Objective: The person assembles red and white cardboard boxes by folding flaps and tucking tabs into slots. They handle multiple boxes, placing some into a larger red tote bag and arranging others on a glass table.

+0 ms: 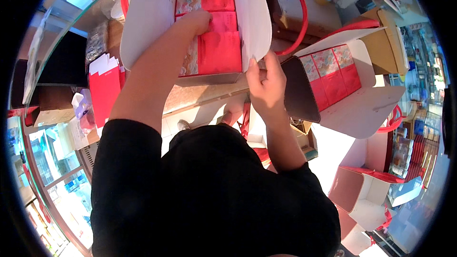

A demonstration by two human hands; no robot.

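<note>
A large white-lined gift box (147,14) with its flaps raised stands before me on a wooden surface. Inside it sit small red boxes (219,52) with floral-patterned ends, arranged in a row from far to near. My left hand (195,23) reaches down into the gift box, fingers curled on the middle red box (223,21); the fingertips are partly hidden. At the gift box's near right corner, my right hand (267,84) pinches the edge of the right flap (254,24) between thumb and fingers.
To the right, a second open gift box (371,90) holds 3 similar red boxes (335,76). Red cards or bags (105,88) stand at the left. A cardboard carton (309,14) lies behind, and more open gift boxes (369,195) sit lower right.
</note>
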